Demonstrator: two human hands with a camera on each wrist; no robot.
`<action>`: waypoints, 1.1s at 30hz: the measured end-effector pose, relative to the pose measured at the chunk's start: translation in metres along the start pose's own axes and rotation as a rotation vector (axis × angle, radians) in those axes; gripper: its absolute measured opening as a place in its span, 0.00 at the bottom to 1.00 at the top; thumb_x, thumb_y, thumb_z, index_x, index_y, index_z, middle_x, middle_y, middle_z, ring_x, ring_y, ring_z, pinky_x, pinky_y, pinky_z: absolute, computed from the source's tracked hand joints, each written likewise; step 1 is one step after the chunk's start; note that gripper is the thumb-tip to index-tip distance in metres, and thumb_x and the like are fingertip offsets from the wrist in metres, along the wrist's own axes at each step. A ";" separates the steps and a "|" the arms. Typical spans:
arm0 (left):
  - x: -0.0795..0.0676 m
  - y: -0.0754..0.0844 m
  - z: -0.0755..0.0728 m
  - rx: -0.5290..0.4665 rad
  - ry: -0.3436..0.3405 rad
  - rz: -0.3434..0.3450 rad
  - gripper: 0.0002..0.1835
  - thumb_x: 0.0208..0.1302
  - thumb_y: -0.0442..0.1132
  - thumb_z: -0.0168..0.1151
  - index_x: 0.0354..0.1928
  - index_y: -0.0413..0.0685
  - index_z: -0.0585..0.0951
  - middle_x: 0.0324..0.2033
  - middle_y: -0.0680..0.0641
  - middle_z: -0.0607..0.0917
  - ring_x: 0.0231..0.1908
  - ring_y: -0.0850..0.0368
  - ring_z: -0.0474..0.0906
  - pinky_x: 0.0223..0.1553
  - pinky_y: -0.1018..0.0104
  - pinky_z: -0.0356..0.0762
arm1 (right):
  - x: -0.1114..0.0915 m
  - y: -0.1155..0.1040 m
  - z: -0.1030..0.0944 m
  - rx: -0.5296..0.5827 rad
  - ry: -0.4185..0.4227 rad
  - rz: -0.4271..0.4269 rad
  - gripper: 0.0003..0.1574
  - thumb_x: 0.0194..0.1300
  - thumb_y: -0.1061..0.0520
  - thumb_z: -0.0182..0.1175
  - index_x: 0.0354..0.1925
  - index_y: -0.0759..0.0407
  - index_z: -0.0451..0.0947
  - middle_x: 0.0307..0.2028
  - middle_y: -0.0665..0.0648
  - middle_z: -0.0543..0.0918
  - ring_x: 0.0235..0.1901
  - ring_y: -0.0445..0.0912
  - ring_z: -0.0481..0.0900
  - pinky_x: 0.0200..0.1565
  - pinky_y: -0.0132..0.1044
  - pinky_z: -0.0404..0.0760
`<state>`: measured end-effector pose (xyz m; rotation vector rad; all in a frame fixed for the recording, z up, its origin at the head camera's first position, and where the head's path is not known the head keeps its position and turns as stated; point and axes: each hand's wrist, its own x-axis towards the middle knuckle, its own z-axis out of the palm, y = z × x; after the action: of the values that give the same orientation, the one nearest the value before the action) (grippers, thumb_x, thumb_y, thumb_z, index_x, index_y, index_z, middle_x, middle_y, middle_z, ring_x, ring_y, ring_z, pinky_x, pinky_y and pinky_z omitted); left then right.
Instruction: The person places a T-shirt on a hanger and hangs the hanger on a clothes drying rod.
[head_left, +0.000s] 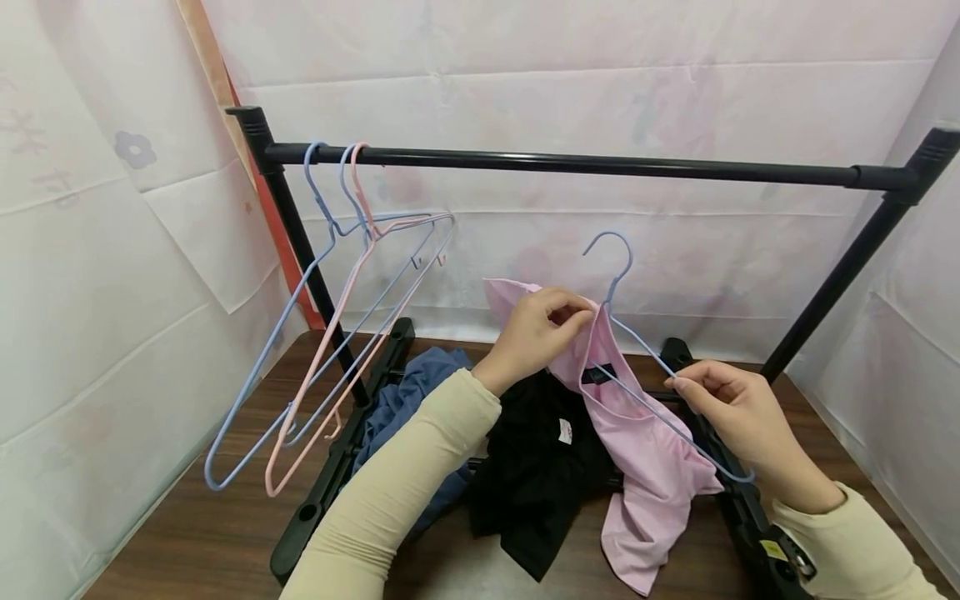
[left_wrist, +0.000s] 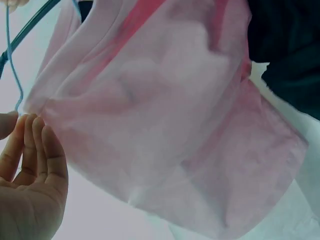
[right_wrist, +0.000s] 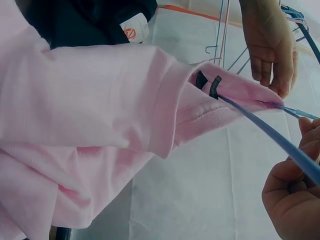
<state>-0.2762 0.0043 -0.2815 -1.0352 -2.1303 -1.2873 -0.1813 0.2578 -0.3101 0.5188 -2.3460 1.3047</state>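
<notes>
Near the middle of the head view, my left hand [head_left: 536, 337] pinches the neckline of a pink shirt [head_left: 637, 467]. A blue wire hanger [head_left: 629, 262] sits partly inside that neckline, its hook up and below the rack bar. One end of the hanger is hidden in the shirt, while the other sticks out to the right. My right hand [head_left: 738, 412] pinches the upper wire of that outer end. A dark label [head_left: 597, 373] shows inside the collar. The shirt [left_wrist: 150, 115] hangs in folds beside the left fingers in the left wrist view.
A black rack bar [head_left: 525, 161] spans the back. Blue and pink hangers [head_left: 322, 343] hang at its left end. Under the bar lie a black garment [head_left: 536, 483] with a white tag and a blue garment [head_left: 408, 396]. Black rack feet [head_left: 318, 508] stand on the wooden table.
</notes>
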 end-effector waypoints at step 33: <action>0.014 -0.012 -0.014 0.114 -0.249 0.051 0.10 0.68 0.35 0.60 0.48 0.43 0.85 0.44 0.47 0.85 0.45 0.58 0.79 0.51 0.73 0.74 | 0.002 0.002 -0.001 0.055 -0.046 -0.018 0.06 0.66 0.66 0.60 0.35 0.60 0.84 0.24 0.41 0.77 0.23 0.35 0.72 0.25 0.32 0.70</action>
<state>-0.2944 -0.0063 -0.2721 -1.2477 -2.3113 -1.0462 -0.1842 0.2593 -0.3100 0.5918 -2.3426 1.3655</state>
